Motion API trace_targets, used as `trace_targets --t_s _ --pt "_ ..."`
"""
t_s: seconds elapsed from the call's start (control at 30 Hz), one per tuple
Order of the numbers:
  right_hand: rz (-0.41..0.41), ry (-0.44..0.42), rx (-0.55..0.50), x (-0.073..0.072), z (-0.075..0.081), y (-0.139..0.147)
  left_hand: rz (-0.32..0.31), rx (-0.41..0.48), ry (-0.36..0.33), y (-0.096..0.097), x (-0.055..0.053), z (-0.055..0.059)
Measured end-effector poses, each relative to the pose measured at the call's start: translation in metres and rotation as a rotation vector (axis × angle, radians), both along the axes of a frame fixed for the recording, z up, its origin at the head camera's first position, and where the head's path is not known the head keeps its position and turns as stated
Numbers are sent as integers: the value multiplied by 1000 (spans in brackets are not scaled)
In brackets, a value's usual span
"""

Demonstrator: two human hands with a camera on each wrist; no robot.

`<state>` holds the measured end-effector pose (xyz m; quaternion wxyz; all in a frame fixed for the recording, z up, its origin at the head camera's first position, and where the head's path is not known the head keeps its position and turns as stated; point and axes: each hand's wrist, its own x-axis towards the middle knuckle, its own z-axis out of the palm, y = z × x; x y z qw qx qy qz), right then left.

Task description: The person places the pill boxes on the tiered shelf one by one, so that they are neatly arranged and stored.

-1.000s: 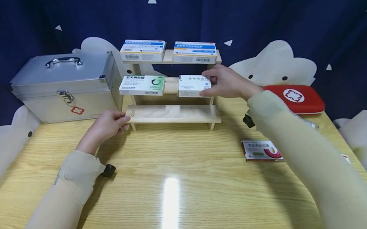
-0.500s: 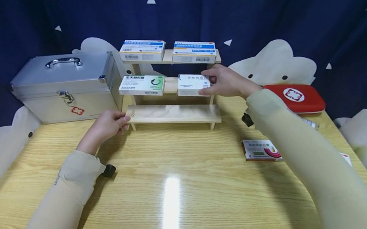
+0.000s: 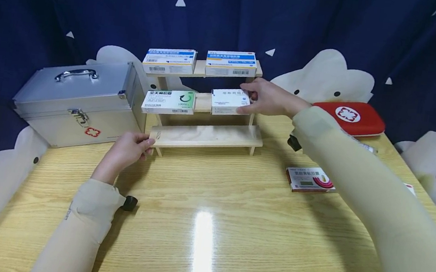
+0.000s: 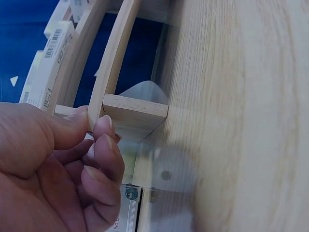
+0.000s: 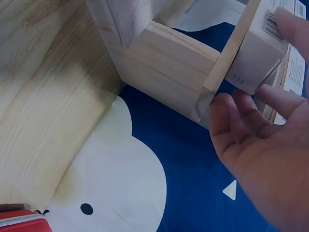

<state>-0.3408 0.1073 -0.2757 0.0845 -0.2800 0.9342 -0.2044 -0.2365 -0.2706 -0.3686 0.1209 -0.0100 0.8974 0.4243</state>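
Observation:
A three-step wooden shelf (image 3: 209,137) stands at the back of the table. My left hand (image 3: 129,150) pinches the left end of its lowest board between thumb and fingers, as the left wrist view shows close up. On the middle board, my right hand (image 3: 271,98) grips the right end of a white medicine box (image 3: 227,102). In the right wrist view the thumb lies by the barcode side of that box (image 5: 263,46). A green and white medicine box (image 3: 169,101) lies on the same board's left. Two blue and white medicine boxes (image 3: 169,60) lie along the top board.
At the left stands a silver metal case (image 3: 79,103) with a handle on its lid. A red first-aid pouch (image 3: 360,119) lies at the back right, behind my right forearm. Nearer on the table is a medicine box with a pink arc (image 3: 309,180), partly covered by the sleeve.
The white box has shifted very slightly left with my right hand. My left hand stays on the lowest board.

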Motion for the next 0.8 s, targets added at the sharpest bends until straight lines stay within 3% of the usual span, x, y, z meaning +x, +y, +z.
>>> trace_targets --t_s 0.23,0.47,0.8 --pt "-27 -16 64 14 15 21 -5 -10 2 0 0 0" --pt "-84 -5 133 46 31 68 -6 -11 -17 1 1 3" --pt "-64 29 191 95 18 137 -8 -20 -12 4 2 4"
